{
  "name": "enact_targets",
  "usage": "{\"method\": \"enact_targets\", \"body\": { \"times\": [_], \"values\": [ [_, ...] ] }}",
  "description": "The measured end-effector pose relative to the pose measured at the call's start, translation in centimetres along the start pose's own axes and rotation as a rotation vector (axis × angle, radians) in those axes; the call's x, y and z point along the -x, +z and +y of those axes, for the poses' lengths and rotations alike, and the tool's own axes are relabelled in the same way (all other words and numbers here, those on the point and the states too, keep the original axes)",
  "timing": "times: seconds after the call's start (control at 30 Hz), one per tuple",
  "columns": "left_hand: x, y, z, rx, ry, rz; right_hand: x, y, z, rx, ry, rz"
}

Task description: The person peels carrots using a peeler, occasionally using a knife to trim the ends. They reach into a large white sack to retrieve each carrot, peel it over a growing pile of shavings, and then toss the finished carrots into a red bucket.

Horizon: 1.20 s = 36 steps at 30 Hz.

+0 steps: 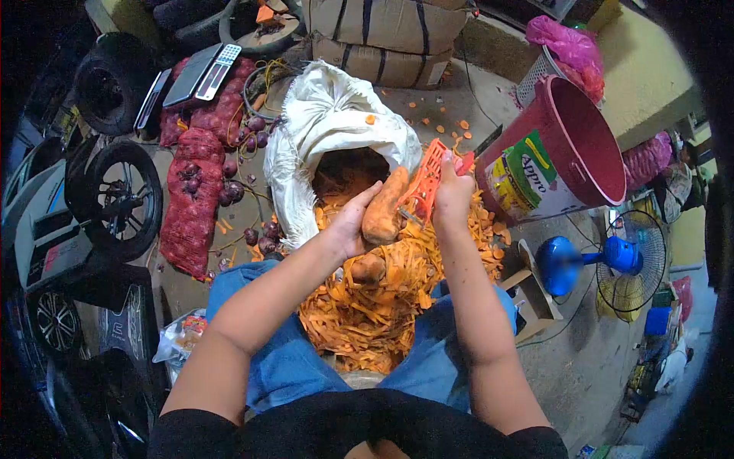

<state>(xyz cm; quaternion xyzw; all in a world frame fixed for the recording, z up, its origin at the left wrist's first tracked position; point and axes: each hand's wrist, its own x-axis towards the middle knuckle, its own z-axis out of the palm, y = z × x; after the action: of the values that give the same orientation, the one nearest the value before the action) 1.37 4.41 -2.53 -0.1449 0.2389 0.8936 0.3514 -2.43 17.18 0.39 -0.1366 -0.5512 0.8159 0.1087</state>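
My left hand holds a thick orange carrot from its left side, above a big heap of orange peelings between my knees. In my right hand is an orange-red peeler, its frame close against the carrot's right side. Another carrot lies on the peelings just below my left hand. Beyond both hands a white sack stands with its mouth open towards me; its inside is dark, with some orange pieces visible.
Red mesh bags of onions lie at the left, beside a scale and motorbike wheels. A tilted red bucket stands at the right, near a blue fan and an open cardboard box. Wrapped bales are at the back.
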Motion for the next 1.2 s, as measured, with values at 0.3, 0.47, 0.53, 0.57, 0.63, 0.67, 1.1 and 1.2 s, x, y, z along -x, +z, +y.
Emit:
{"method": "enact_targets", "body": {
  "times": [0.3, 0.47, 0.53, 0.57, 0.63, 0.67, 1.1, 1.2],
  "values": [
    [-0.2, 0.4, -0.7, 0.004, 0.032, 0.068, 1.9, 0.6, 0.6, 0.275, -0.235, -0.123],
    [1.4, 0.9, -1.6, -0.185, -0.129, 0.008, -3.5, -3.1, 0.1, 0.683, -0.67, 0.316],
    [2.6, 2.0, -1.9, -0.314, -0.217, -0.005, -6.9, -6.1, -1.0, 0.656, -0.536, 0.575],
    [2.5, 1.8, -1.9, -0.32, -0.223, 0.0, -7.3, -6.6, -1.4, 0.501, -0.349, 0.639],
    [2.5, 2.5, -1.5, -0.141, -0.164, 0.035, -6.1, -5.6, -1.5, 0.428, -0.343, 0.503],
    [2.8, 3.0, -1.0, -0.237, -0.153, 0.214, -5.3, -5.0, -1.5, 0.363, -0.336, 0.361],
    [0.9, 1.5, -1.2, -0.412, -0.001, 0.148, -1.6, -1.3, -0.4, 0.709, -0.511, 0.221],
    [1.9, 1.6, -2.8, -0.403, -0.116, 0.048, -5.9, -5.7, -0.8, 0.915, -0.546, 0.463]
  ]
}}
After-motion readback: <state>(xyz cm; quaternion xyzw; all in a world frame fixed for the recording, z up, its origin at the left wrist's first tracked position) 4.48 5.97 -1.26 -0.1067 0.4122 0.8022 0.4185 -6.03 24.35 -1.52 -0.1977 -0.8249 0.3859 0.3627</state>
